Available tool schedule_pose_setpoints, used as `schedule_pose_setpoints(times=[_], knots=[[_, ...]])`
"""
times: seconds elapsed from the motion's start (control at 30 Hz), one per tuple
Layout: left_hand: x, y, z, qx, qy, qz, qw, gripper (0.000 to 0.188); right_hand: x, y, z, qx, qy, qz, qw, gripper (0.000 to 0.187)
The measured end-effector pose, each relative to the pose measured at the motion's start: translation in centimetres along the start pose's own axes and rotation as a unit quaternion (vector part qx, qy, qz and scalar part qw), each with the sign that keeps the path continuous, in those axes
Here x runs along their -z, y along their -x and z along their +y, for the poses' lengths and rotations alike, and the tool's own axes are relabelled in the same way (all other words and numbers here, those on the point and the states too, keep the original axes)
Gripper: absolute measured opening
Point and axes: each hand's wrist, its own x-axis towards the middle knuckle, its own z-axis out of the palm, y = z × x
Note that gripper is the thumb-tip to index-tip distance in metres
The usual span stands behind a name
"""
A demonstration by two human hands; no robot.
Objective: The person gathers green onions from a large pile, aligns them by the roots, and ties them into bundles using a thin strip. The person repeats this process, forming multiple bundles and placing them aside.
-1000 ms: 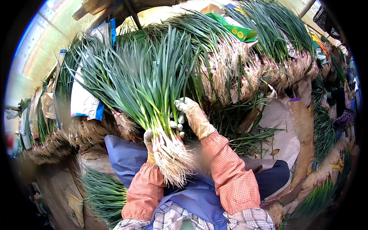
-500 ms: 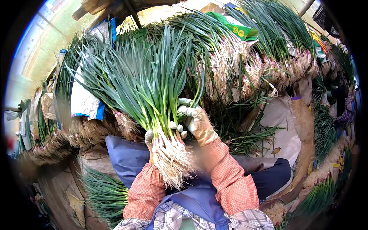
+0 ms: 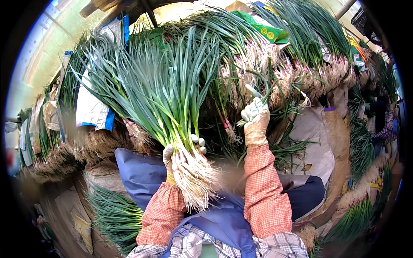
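Note:
A thick bunch of green garlic [image 3: 178, 120] stands over my lap, long flat leaves fanned up and away, pale stems and roots hanging toward me. My left hand [image 3: 168, 157], in a pale-coated glove, is wrapped round its stems just above the roots; its fingertips show on the right side of the bunch. To the right and farther off, my gloved right hand [image 3: 255, 115] is closed, with the first finger partly raised. A thin green leaf [image 3: 266, 88] rises from its grip, apart from the bunch. Whatever else lies in that palm is hidden.
A long heap of green garlic [image 3: 258, 51] curves across the far side, roots toward me. Loose leaves [image 3: 284, 155] lie by a pale sheet [image 3: 316, 137] at right. Another bunch [image 3: 114, 215] lies at lower left. A blue apron [image 3: 215, 232] covers my lap.
My right hand has moved from beside the bunch out to the right and farther away, with a leaf in it. My left hand keeps the bunch in nearly the same place.

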Motion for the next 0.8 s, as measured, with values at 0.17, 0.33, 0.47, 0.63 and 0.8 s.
schedule_pose_setpoints(times=[0.17,0.33,0.47,0.63,0.8], knots=[[-1.0,-1.0,-1.0,-0.055,-0.041,0.05,0.996,0.083,3.9,0.7,7.2,-0.008,0.665,-0.017,0.747,0.024],[-0.8,-0.5,-1.0,-0.072,-0.154,0.098,0.981,0.095,1.8,5.9,4.5,-0.273,0.189,-0.065,0.941,0.018],[-0.7,-1.2,-1.2,0.012,-0.112,0.022,0.993,0.084,0.9,8.6,3.2,-0.293,0.158,-0.086,0.939,0.013],[-0.7,-0.9,-1.3,-0.02,-0.062,0.082,0.995,0.081,0.0,3.6,2.3,-0.196,0.247,-0.051,0.948,0.025],[-0.6,-1.4,-1.4,-0.036,-0.109,0.059,0.992,0.079,-2.2,1.9,6.4,-0.268,0.198,-0.111,0.936,0.024]])
